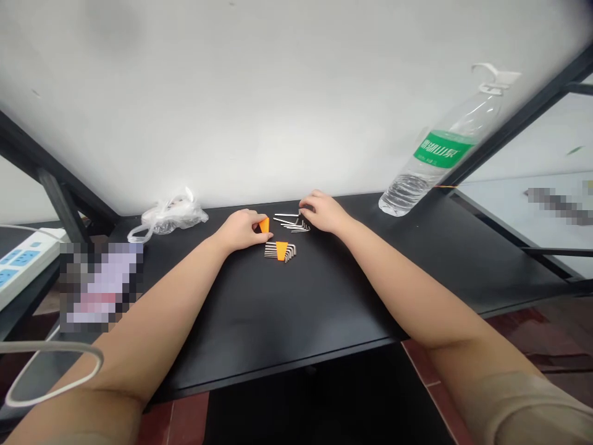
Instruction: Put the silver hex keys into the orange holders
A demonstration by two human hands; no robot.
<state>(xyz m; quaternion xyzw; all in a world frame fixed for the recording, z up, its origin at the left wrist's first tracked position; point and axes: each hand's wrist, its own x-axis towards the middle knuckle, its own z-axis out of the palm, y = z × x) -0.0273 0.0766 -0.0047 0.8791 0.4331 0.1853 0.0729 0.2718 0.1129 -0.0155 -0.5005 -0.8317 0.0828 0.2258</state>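
My left hand [244, 230] pinches an orange plastic hex key holder [264, 225] between thumb and fingers, just above the black table. Several loose hex keys [293, 225] lie beside it to the right, their bent ends toward my right hand [323, 211]. The fingertips of that hand are closed at the bent end of the farthest hex key [286, 215]; its grip is partly hidden. Nearer to me lies a second orange holder [281, 251], filled with a row of hex keys, flat on the table.
A clear water bottle [430, 157] with a green label stands at the back right. Crumpled plastic bag [173, 213] sits at the back left, near a blurred-out flat object [104, 281]. Farther left are a power strip [28, 259] and a white cable [99, 358]. A wall closes off the back.
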